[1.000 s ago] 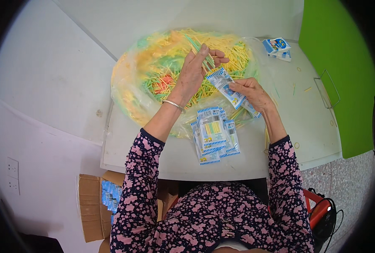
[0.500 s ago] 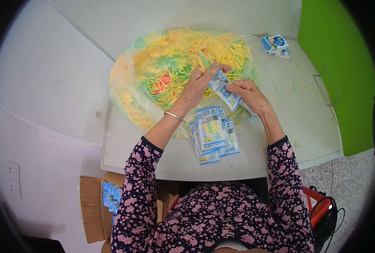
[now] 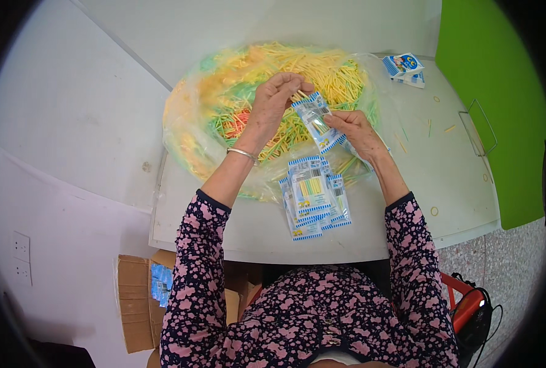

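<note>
My right hand [image 3: 357, 134] pinches the side of a small blue-and-white plastic packet [image 3: 317, 122] with a clear window. More packets seem to lie under that palm, partly hidden. At the packet's upper end, my left hand [image 3: 276, 101] is closed around a few thin yellow sticks [image 3: 300, 95], which reach into the opening. Beneath both hands spreads a big clear plastic bag [image 3: 184, 132] full of loose yellow, green and pink sticks [image 3: 337, 73]. Closer to me, a pile of filled packets [image 3: 309, 187] lies on the white table [image 3: 254, 236].
Two blue-and-white packets [image 3: 405, 64] lie at the table's far right. Stray sticks [image 3: 429, 127] and rubber bands [image 3: 434, 211] are scattered on the right side. A green panel [image 3: 494, 92] with a wire handle [image 3: 483, 132] borders the table. A cardboard box [image 3: 135, 300] stands lower left.
My left hand has shifted left and its fingers have come over the sticks at the packet's top. The packet's window with sticks inside now shows. The pile of packets lies as before.
</note>
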Available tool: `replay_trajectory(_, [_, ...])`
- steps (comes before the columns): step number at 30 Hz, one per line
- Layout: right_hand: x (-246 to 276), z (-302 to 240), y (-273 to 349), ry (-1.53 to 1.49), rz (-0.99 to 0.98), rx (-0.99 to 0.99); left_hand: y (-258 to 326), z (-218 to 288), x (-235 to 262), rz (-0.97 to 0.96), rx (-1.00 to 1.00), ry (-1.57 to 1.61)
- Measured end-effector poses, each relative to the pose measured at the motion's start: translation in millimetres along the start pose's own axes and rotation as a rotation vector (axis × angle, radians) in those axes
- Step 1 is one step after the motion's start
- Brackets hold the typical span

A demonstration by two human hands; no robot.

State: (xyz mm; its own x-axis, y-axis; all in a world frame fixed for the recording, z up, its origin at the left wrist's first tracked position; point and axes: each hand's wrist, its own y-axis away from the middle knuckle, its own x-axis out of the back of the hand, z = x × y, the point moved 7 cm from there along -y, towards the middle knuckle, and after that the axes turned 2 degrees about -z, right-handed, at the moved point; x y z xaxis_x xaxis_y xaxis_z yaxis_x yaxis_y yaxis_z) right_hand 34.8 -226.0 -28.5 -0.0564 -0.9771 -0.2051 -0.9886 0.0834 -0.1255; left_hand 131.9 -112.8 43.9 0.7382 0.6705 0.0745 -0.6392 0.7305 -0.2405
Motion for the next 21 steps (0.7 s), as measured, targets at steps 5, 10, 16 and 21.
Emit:
replay_trajectory(5, [2.9, 4.5, -3.7, -0.029, 0.018, 0.023, 0.8, 14.3, -11.0, -0.043, -0.084, -0.166])
replay_trajectory(10, [7.2, 11.0, -5.6, -0.05, 0.005, 0.039, 7.3, 21.8, -38.8, -0.275, -0.103, -0.53])
replay_trajectory(16, [5.7, 0.8, -2.5, -0.245, 0.018, 0.034, 4.6, 10.9, -29.9, -0.202, 0.012, -0.355])
replay_trajectory(21, [1.0, -16.7, 6.1, -0.228, 0.012, 0.063, 3.6, 13.7, -31.8, -0.153, -0.04, -0.268])
